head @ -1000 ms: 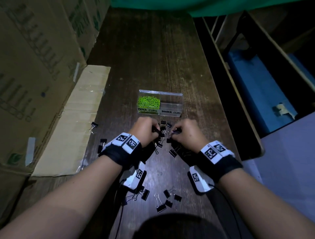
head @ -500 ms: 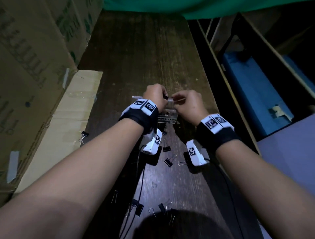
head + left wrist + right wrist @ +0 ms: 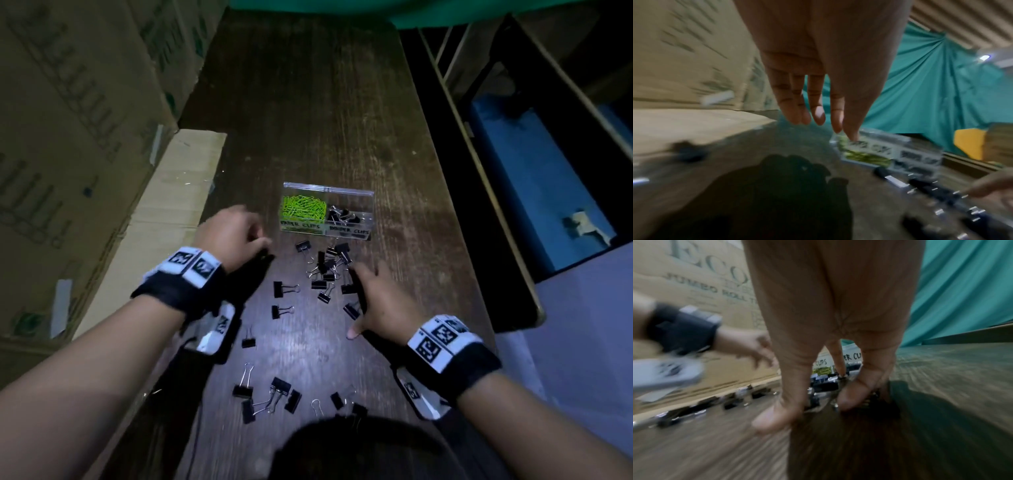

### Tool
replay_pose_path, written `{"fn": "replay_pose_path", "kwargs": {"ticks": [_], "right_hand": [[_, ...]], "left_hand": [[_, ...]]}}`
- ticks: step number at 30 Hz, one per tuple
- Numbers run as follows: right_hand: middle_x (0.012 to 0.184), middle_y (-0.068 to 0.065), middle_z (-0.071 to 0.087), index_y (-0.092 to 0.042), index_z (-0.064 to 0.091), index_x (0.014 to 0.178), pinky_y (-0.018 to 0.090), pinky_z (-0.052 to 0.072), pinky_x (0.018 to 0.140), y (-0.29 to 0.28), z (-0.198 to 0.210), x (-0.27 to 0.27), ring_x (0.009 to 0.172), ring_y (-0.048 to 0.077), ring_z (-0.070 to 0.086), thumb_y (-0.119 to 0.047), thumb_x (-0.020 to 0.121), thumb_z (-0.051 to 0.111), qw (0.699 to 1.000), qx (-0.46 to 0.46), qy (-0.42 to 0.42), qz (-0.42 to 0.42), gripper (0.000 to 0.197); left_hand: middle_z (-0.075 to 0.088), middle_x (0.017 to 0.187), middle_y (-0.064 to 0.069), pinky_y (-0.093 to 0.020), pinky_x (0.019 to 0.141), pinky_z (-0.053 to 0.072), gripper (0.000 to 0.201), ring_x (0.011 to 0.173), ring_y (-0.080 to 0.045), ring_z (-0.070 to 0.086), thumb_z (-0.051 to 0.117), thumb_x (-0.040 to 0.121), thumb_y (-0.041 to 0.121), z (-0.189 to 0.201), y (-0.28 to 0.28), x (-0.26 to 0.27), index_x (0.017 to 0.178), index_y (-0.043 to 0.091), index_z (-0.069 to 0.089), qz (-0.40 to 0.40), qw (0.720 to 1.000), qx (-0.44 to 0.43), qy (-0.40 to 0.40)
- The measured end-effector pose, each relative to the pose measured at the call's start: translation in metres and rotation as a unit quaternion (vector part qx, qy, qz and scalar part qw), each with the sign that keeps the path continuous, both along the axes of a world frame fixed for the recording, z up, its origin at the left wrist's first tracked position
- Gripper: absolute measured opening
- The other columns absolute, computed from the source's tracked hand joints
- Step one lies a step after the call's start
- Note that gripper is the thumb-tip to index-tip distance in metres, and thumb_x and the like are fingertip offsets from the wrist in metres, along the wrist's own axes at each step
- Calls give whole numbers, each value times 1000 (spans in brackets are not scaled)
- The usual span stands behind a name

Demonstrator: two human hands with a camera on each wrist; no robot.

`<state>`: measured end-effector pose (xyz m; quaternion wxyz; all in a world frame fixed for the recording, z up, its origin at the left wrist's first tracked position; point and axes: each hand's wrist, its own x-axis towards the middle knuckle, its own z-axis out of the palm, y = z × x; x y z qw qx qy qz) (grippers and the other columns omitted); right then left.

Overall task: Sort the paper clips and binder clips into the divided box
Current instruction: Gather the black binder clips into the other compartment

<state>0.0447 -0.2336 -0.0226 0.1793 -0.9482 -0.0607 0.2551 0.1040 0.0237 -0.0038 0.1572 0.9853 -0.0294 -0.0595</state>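
Note:
A clear divided box [image 3: 346, 192] sits mid-table, with green paper clips [image 3: 302, 211] in its left compartment and black binder clips [image 3: 342, 216] in its right. Loose binder clips [image 3: 328, 269] lie piled just in front of it. My left hand [image 3: 236, 234] hovers left of the box; its fingers [image 3: 807, 104] hang straight and hold nothing. My right hand [image 3: 369, 301] is spread over the right side of the pile. Its fingertips [image 3: 852, 400] touch the table among the clips, and I see none gripped.
More binder clips [image 3: 274, 399] are scattered near the front edge, and single ones [image 3: 284, 289] lie between my hands. Stacked cardboard boxes [image 3: 78, 120] and a flat cardboard sheet [image 3: 161, 219] line the left. The table's right edge [image 3: 442, 205] drops to a blue bin [image 3: 534, 178].
Both hands were over the box's right compartment and have pulled back. Binder clips now lie in that compartment. The left hand swings left; the right has come down on the pile.

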Motion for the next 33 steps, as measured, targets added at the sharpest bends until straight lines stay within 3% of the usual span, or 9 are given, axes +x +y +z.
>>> {"fn": "replay_pose_path", "kwargs": {"ticks": [2, 5, 8, 11, 16, 20, 23, 28, 33], "right_hand": [[145, 12, 22, -23, 25, 142, 38, 45, 94, 6, -5, 11, 120, 33, 50, -29, 52, 90, 999, 30, -11, -38, 110], [142, 10, 23, -21, 27, 141, 44, 42, 103, 12, -11, 31, 124, 34, 45, -33, 49, 90, 997, 51, -37, -49, 113], [140, 6, 26, -22, 25, 143, 46, 43, 102, 23, -11, 45, 124, 30, 44, -36, 49, 90, 999, 48, -24, -4, 116], [142, 3, 25, -28, 21, 144, 48, 42, 104, 36, -10, 50, 128, 30, 39, -40, 46, 90, 998, 30, -15, 59, 121], [129, -5, 33, -35, 34, 132, 52, 46, 94, 47, -12, 49, 118, 29, 43, -41, 43, 90, 991, 25, -16, 131, 105], [107, -5, 44, -26, 54, 116, 42, 49, 88, 43, -17, 45, 100, 20, 53, -33, 51, 88, 988, 101, -37, 113, 73], [96, -1, 49, -20, 63, 106, 37, 49, 81, 38, -20, 39, 88, 18, 54, -27, 61, 84, 984, 124, -81, 99, 51], [78, -7, 54, -15, 71, 89, 21, 41, 67, 29, -26, 31, 73, 11, 53, -12, 69, 73, 975, 158, -140, 67, 20], [75, 2, 68, -9, 73, 79, 11, 41, 59, 14, -13, 31, 68, 11, 59, -7, 75, 68, 979, 151, -136, 5, 6]], "left_hand": [[52, 97, -6, -36, 73, 49, 44, 92, -30, 57, 70, 65, 61, -7, 28, -12, 87, 25, 60, 63, 997, 32, 41], [41, 126, -12, -45, 88, 46, 102, 114, -36, 45, 67, 42, 81, -12, 42, -30, 127, 31, 40, 96, 982, 79, 140], [26, 141, -16, -49, 101, 38, 134, 129, -40, 29, 73, 34, 78, -16, 29, -37, 144, 32, 12, 67, 977, 68, 193], [18, 145, -11, -52, 104, 38, 139, 132, -38, 23, 79, 34, 71, -20, 2, -37, 145, 35, 2, -8, 978, 35, 207], [27, 138, -4, -47, 98, 40, 130, 125, -29, 29, 86, 40, 53, -27, -40, -32, 145, 31, 13, -98, 981, -9, 168], [42, 120, 1, -40, 91, 43, 90, 110, -24, 38, 88, 45, 43, -33, -51, -26, 125, 26, 50, -100, 982, -77, 138], [46, 101, 2, -34, 82, 44, 66, 98, -22, 49, 86, 51, 38, -37, -52, -23, 110, 23, 62, -107, 983, -97, 111], [56, 92, -2, -30, 79, 49, 27, 88, -20, 59, 77, 70, 22, -36, -55, -22, 95, 16, 69, -127, 983, -111, 69], [63, 96, -4, -28, 81, 50, 19, 87, -18, 60, 71, 77, 19, -37, -56, -22, 95, 13, 71, -130, 984, -107, 52]]}}
